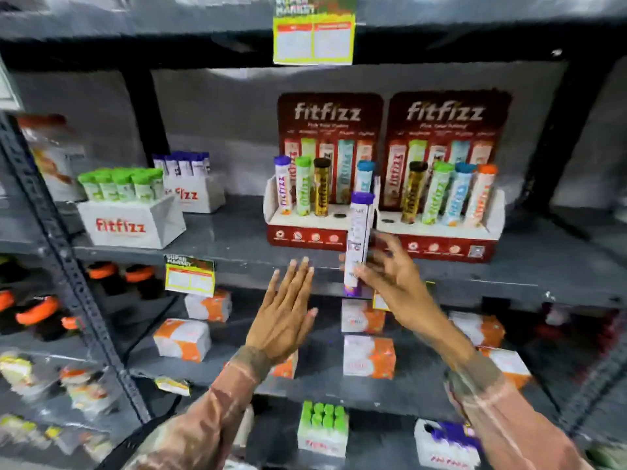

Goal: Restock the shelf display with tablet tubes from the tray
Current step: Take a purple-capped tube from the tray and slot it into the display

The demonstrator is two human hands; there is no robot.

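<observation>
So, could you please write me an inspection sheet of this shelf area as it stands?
Surface: grey metal shelf, bare at its middle.
Job's things: purple-capped white tablet tube held upright before the left red fitfizz display stand; an empty hole shows there. The right red display stand also has an empty hole.
Clutter: white tray of green-capped tubes; orange-and-white boxes on the shelf below.
Grips: right hand grips the tube; left hand open, fingers spread, holding nothing.
Cables: nothing seen.
Surroundings: yellow-bordered price tag above; picture blurred.
</observation>
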